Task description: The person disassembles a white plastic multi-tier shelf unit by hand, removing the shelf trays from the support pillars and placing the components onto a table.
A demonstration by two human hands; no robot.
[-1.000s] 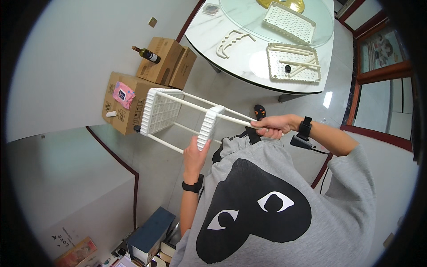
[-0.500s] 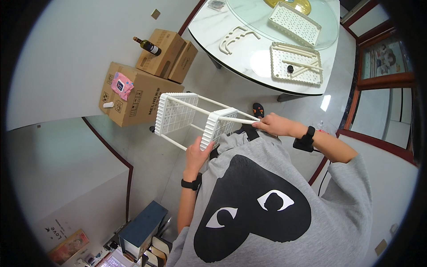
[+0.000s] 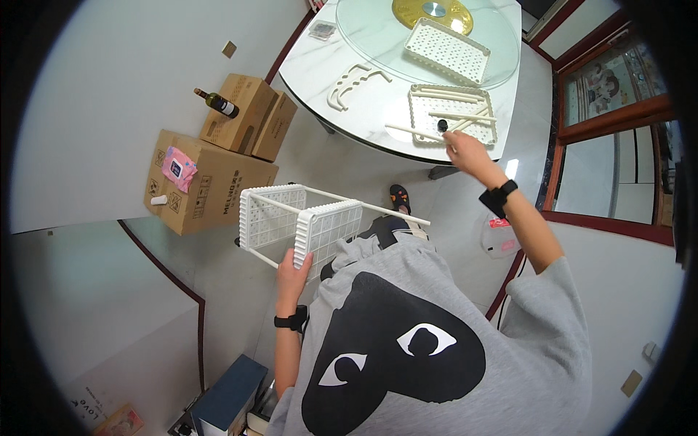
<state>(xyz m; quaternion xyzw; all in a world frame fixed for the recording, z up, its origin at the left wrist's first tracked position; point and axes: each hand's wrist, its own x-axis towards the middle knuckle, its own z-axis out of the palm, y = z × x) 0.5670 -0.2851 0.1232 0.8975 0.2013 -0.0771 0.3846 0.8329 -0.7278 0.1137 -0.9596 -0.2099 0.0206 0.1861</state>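
Two tiers (image 3: 336, 227) of the white rack (image 3: 309, 216), gripped by the left hand (image 3: 292, 273) near the grey shirt (image 3: 502, 320), are joined; the right hand (image 3: 469, 152) pinches a loose pole (image 3: 408, 130); two trays (image 3: 447, 51) and spare poles (image 3: 445, 97) remain unattached on the surface (image 3: 311, 81).
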